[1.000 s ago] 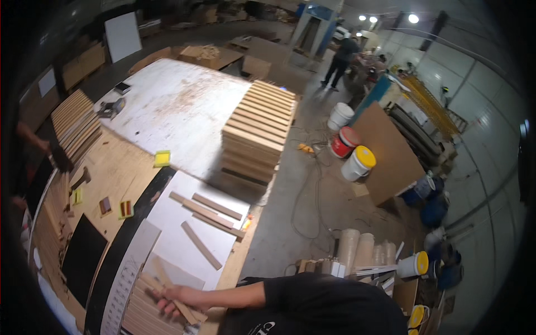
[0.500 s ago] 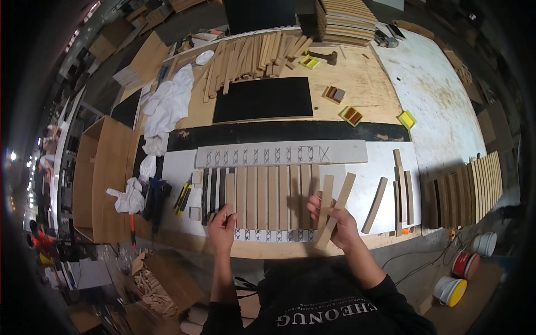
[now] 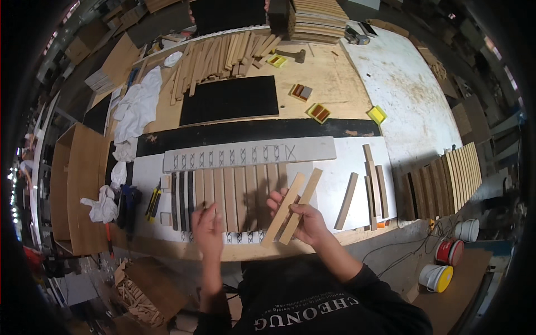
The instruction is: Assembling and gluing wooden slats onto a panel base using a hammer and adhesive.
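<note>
Gripping two long pale wooden slats (image 3: pixel 292 207), the right hand (image 3: pixel 304 220) hovers beside the open, empty left hand (image 3: pixel 207 230) above a row of upright wooden slats (image 3: pixel 234 195).

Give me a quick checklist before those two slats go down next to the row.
1. Two slats gripped in right hand: ok.
2. Left hand free, hovering over the row of slats: ok.
3. Bare white board right of the row for more: ok.
4. Row butted against the marked strip: ok.
5. Spare slats lying at the right: ok.
6. Row spacing even: cannot tell.
</note>
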Demonstrator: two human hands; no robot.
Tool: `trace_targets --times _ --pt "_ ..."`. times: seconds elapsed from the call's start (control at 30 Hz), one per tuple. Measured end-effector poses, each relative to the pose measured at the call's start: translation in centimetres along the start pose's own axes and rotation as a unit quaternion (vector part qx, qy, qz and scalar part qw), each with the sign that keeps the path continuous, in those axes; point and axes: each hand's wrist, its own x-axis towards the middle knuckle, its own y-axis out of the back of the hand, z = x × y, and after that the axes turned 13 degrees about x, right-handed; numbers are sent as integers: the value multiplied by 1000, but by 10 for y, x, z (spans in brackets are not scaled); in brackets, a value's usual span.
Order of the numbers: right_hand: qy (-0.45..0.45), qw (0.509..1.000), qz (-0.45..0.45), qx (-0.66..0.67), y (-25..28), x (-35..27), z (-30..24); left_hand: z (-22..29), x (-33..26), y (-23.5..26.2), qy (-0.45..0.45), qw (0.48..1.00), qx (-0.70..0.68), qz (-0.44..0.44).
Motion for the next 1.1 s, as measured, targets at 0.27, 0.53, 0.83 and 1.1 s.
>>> trace_targets --times 0.27,0.53,0.83,1.1 --pt "6 999 40 -30 -1 -9 0 -40 22 -25 26 991 121 60" --pt "16 998 43 -43 3 -9 -5 -69 16 -36 141 988 -62 26" --pt "-2 998 20 -51 0 1 3 -26 23 -22 24 993 50 104" --pt "-5 999 -5 -48 -6 8 17 92 -32 2 -144 978 -79 -128"
